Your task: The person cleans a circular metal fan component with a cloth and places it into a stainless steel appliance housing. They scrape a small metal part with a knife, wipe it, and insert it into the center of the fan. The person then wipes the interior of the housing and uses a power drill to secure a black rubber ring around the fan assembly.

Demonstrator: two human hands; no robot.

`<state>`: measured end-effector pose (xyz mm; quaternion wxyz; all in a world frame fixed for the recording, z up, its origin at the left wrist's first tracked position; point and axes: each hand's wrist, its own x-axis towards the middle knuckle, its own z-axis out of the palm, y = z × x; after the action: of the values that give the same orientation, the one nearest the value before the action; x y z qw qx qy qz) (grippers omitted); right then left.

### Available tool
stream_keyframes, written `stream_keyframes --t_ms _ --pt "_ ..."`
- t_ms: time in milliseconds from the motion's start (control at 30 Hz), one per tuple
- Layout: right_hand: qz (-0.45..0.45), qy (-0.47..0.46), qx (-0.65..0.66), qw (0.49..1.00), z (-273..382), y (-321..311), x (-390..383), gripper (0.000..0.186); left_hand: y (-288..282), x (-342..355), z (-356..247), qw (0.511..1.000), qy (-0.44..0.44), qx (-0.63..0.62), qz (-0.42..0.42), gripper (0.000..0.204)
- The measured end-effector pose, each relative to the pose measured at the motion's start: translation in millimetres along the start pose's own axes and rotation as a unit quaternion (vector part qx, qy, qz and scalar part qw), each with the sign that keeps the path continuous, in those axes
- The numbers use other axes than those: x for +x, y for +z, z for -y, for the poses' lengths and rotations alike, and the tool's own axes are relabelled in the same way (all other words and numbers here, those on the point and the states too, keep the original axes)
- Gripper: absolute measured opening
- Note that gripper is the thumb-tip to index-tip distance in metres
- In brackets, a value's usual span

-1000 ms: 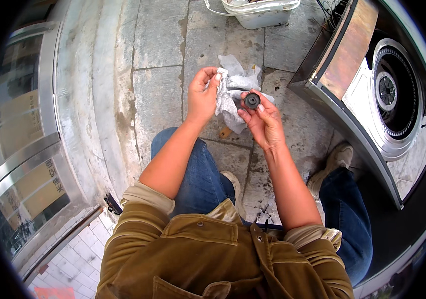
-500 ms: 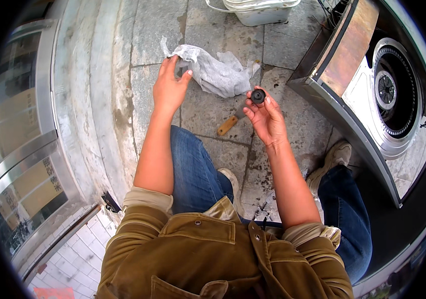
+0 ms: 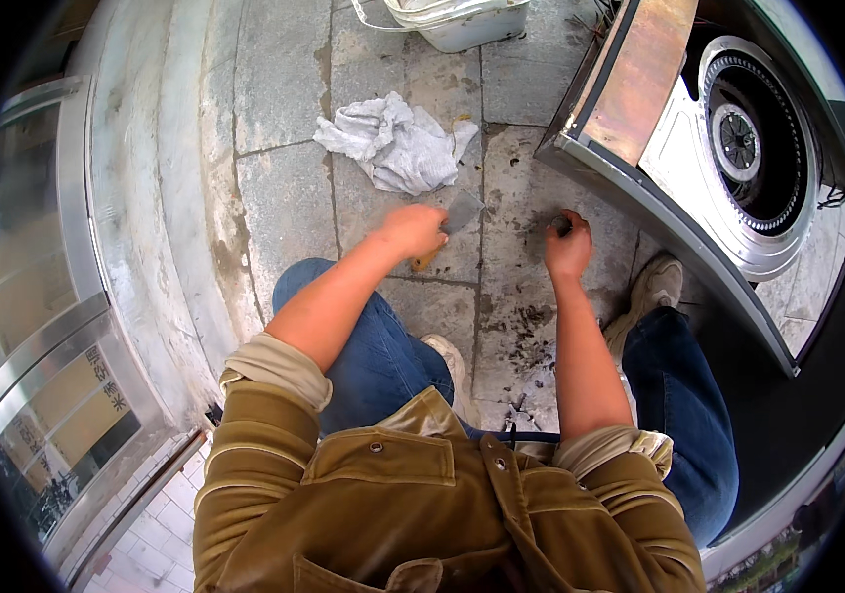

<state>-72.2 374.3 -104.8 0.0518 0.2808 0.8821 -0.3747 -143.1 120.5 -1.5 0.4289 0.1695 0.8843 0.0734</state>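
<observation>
The right hand's fingers are curled around a dark round piece [image 3: 562,226], pinching it above the paving in front of the right hand [image 3: 569,252]. The left hand [image 3: 413,230], slightly blurred, is at a scraper [image 3: 463,211], its fingers bent near where blade meets handle; I cannot tell whether they grip it or only touch it. Because just a few fingertips hold the small piece, it could slip and roll over the slabs, especially if its surface is greasy, which the view does not settle. The blade's edge could nick a finger if the left hand closes too far forward, and dark crumbs [image 3: 511,346] by the feet could cling to anything dropped there. The scraper pairs a flat, dull-grey, apparently metal blade with a yellowish handle [image 3: 429,260], probably wooden, mostly covered by the hand. Just beyond it lies a crumpled cloth [image 3: 393,148], pale grey, soft and nubbly, heaped in loose folds. Stained grey stone paving [image 3: 284,198] runs beneath, rough and split by straight joints. Farther off stands a whitish, smooth-sided bucket [image 3: 472,30] with a thin bail. To the right, an appliance housing [image 3: 670,148] of bright sheet metal encloses what looks like a slotted, ring-shaped blower wheel [image 3: 739,143], beside a mottled copper-brown panel [image 3: 640,89].
</observation>
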Motion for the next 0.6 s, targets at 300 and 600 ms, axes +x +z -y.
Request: stream_keyframes --t_ms 300,600 --pt "0.029 0.013 -0.014 0.999 -5 -10 -9 0.039 -15 14 -8 0.989 -0.021 -0.118 -0.089 0.036" --pt "0.003 -0.016 -0.089 0.996 5 -21 -21 0.041 -78 9 -63 0.843 0.116 -0.231 -0.473 0.029"
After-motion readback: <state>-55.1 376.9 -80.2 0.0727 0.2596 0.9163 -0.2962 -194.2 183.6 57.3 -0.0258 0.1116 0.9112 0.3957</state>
